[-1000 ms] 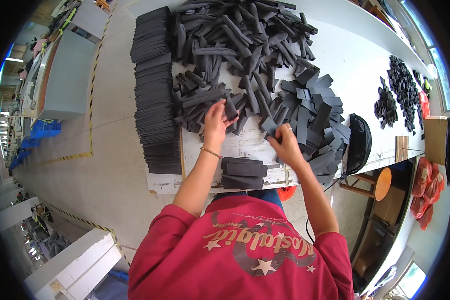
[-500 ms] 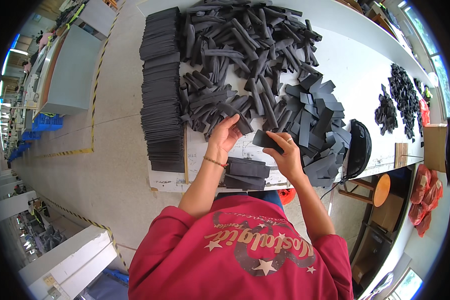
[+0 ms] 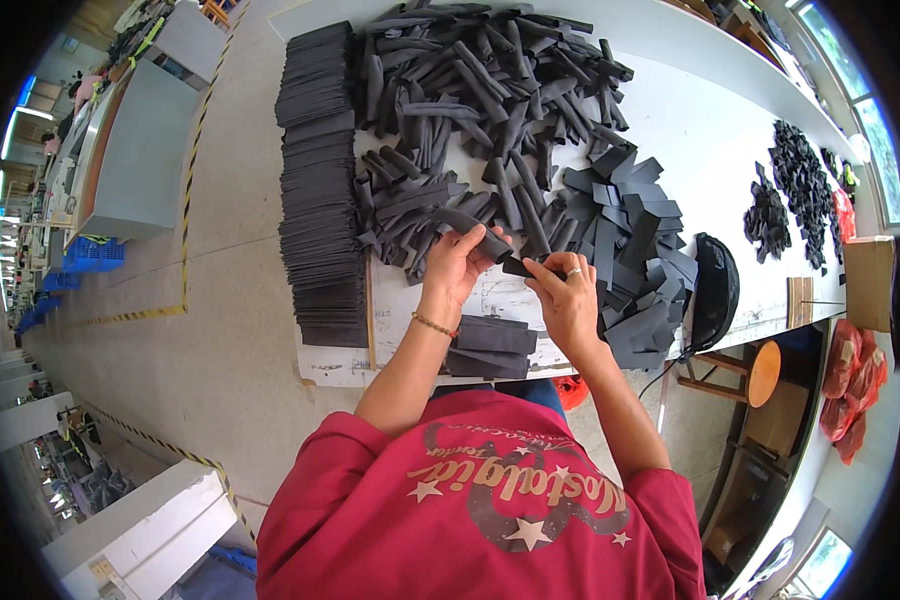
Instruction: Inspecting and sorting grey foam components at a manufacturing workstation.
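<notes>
Over the front of the white table [image 3: 390, 362], my left hand [image 3: 452, 272] grips a dark grey fabric tube [image 3: 493, 246] near its right end. My right hand [image 3: 568, 305] pinches a small flat dark panel [image 3: 516, 267], largely covered by the fingers. The panel's tip is at the tube's open end; whether it is inside, I cannot tell. Beyond my hands spreads a heap of similar fabric tubes [image 3: 490, 85]. To the right of them lies a pile of loose flat panels [image 3: 607, 245]. A small stack of flattened dark pieces [image 3: 490, 350] rests between my forearms.
A long, tight row of folded dark fabric [image 3: 317, 200] lines the table's left edge. Right of the panels stands a black mesh-like object [image 3: 712, 300]. Farther right are small dark piles [image 3: 802, 180], a cardboard box [image 3: 868, 283] and a wooden stool [image 3: 764, 374].
My right hand has moved slightly left and turned, bringing the panel from apart to the tube's end. My left fingers have shifted along the tube toward that end.
</notes>
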Tool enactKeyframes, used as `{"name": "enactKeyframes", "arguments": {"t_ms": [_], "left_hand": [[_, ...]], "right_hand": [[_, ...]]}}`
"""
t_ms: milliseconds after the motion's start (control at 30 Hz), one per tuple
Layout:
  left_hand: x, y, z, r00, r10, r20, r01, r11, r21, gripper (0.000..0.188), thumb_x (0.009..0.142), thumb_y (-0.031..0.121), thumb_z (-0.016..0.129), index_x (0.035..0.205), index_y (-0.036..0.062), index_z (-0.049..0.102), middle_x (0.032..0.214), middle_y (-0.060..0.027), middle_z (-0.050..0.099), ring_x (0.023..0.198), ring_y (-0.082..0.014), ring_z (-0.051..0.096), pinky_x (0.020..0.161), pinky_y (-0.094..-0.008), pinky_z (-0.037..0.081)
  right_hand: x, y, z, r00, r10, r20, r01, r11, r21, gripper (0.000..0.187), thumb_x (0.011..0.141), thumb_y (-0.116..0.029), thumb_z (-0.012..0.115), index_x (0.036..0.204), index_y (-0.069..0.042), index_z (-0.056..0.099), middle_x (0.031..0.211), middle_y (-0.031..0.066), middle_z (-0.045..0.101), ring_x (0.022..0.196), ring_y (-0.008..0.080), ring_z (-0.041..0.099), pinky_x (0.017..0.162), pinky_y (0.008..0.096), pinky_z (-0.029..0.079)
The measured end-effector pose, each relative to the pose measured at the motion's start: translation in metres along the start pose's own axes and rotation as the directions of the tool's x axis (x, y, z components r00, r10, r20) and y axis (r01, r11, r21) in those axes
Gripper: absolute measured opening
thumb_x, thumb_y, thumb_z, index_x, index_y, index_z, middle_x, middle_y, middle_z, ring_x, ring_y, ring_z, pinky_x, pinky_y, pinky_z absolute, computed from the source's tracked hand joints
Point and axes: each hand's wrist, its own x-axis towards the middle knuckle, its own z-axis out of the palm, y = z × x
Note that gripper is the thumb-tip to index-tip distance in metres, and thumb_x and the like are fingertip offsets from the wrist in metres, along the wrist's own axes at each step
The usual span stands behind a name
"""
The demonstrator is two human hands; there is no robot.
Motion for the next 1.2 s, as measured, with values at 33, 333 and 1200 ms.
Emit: {"name": "enactKeyframes", "arguments": {"t_ms": [33,333,1200], "left_hand": [[-0.001,0.000,-0.001,1.000,-0.014,0.008,0.014,1.000,0.024,0.021,0.090,0.009,0.065,0.106,0.0020,0.055,0.104,-0.0179,0.066,0.098,-0.0329,0.066,0.089,-0.0412,0.056],[-0.020,-0.005,0.011,0.999,0.037,-0.004,-0.037,0.999,-0.016,0.028,0.089,0.003,0.063,0.113,0.0013,0.048,0.106,-0.0188,0.064,0.096,-0.0305,0.067,0.089,-0.0408,0.056],[-0.043,-0.020,0.033,0.950,0.193,0.245,-0.164,0.977,-0.134,0.028,0.097,0.024,0.056,0.106,-0.0007,0.064,0.113,-0.0166,0.066,0.106,-0.0254,0.063,0.097,-0.0367,0.046]], "right_hand": [[0.000,0.000,0.000,1.000,-0.001,0.000,0.001,1.000,0.000,0.028,0.075,-0.011,0.073,0.103,-0.010,0.071,0.091,0.0053,0.055,0.084,0.0240,0.053,0.075,0.0371,0.039],[-0.002,-0.002,0.004,0.994,-0.089,-0.057,0.078,0.981,-0.175,0.033,0.073,-0.012,0.075,0.105,-0.011,0.070,0.092,0.0050,0.057,0.086,0.0242,0.054,0.076,0.0377,0.040],[-0.002,-0.014,0.004,0.988,-0.125,0.093,0.101,0.968,0.229,0.031,0.074,0.001,0.072,0.098,-0.002,0.053,0.099,0.0155,0.057,0.089,0.0349,0.059,0.074,0.0413,0.050]]}}
